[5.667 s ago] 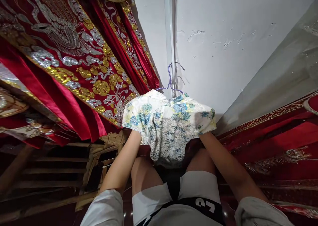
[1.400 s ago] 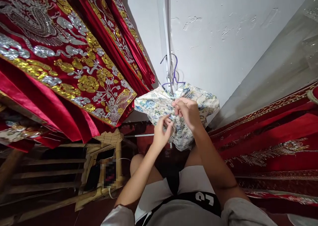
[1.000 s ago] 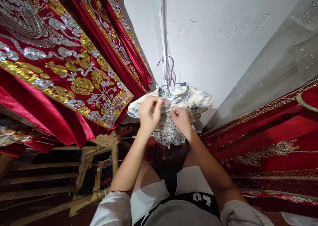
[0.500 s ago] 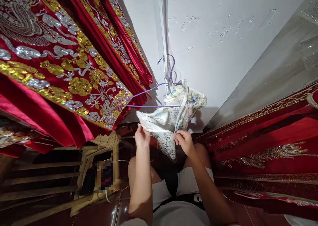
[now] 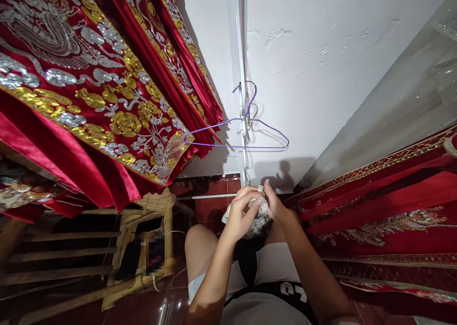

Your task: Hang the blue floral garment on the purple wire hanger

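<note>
A white strappy top point(image 5: 257, 225) with a blue and yellow floral print is bunched up low between my hands, over my lap. My left hand point(image 5: 243, 213) curls over it, fingers and thumb gripping the cloth. From the other side my right hand point(image 5: 276, 205) presses on the top, its thumb pointing up and its other fingers partly hidden. Above both hands a bare purple wire hanger point(image 5: 235, 147) hangs from a white vertical strip point(image 5: 240, 44) on the wall.
Red embroidered cloth point(image 5: 124, 123) with gold and silver sequins drapes at the left. Beneath it stands a bamboo chair point(image 5: 166, 230) with a blurred-out object on it. More red beaded cloth point(image 5: 392, 196) lines the right side. My bare knees are below my hands.
The top has come off the purple hanger and is now crumpled in my hands. My left hand has moved right, close to my right hand.
</note>
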{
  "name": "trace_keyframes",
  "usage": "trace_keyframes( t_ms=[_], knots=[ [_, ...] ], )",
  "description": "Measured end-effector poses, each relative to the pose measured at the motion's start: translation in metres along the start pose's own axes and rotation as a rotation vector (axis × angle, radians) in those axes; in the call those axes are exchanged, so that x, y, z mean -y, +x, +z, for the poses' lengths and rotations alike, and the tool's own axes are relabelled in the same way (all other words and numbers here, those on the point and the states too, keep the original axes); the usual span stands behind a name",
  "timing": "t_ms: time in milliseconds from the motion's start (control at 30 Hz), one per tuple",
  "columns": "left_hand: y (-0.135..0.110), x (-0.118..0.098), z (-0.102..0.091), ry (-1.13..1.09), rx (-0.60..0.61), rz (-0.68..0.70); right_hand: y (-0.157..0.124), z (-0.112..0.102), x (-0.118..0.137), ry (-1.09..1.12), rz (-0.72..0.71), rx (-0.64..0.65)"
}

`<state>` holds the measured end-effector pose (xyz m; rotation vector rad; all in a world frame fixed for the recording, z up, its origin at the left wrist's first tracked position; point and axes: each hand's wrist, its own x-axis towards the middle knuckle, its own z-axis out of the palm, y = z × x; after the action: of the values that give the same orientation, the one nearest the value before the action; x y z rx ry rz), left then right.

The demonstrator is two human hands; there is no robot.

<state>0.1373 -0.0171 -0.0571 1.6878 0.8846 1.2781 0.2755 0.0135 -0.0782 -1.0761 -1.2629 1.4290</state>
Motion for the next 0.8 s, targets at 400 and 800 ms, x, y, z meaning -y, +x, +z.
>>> trace_keyframes(
  t_ms=[400, 800],
  knots=[
    [-0.019, 0.029, -0.067, 0.287, 0.412, -0.283, 0.029, -0.041, 0.101, -0.564, -0.212, 0.284],
    [-0.02, -0.002, -0.126, 0.809, 0.429, -0.23, 0.106, -0.048, 0.041, -0.694, -0.203, -0.045]
  ],
)
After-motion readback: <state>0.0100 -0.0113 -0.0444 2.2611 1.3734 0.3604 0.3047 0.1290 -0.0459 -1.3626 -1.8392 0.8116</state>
